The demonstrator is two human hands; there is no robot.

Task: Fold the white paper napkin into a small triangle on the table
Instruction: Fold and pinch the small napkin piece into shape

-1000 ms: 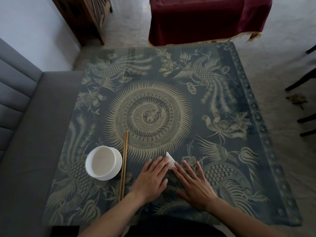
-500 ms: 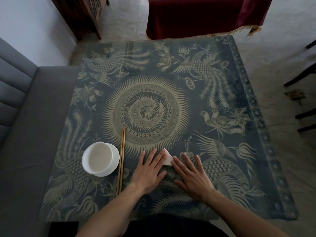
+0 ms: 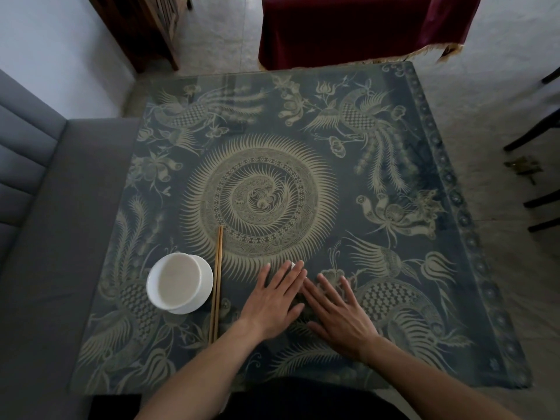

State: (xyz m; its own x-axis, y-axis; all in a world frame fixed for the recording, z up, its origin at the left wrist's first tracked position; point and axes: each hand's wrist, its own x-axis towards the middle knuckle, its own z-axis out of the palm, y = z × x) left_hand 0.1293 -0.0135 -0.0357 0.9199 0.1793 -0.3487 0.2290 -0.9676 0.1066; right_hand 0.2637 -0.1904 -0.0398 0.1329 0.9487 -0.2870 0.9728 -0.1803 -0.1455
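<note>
The white paper napkin (image 3: 292, 264) lies on the patterned table (image 3: 378, 207) near its front edge, almost wholly hidden; only a small white tip shows between my fingertips. My left hand (image 3: 274, 298) lies flat over it, fingers straight and spread, pressing down. My right hand (image 3: 336, 310) lies flat just to the right, fingers straight, its fingertips meeting the left hand's. The napkin's folded shape cannot be made out.
A white bowl (image 3: 179, 283) stands on the table left of my hands, with a pair of wooden chopsticks (image 3: 217, 283) lying beside it. A grey sofa (image 3: 36, 237) borders the left side. A dark red cloth-covered piece (image 3: 348, 28) stands beyond the far edge.
My left hand has slid forward over the napkin, so less white shows than before. My right hand has stayed flat beside it.
</note>
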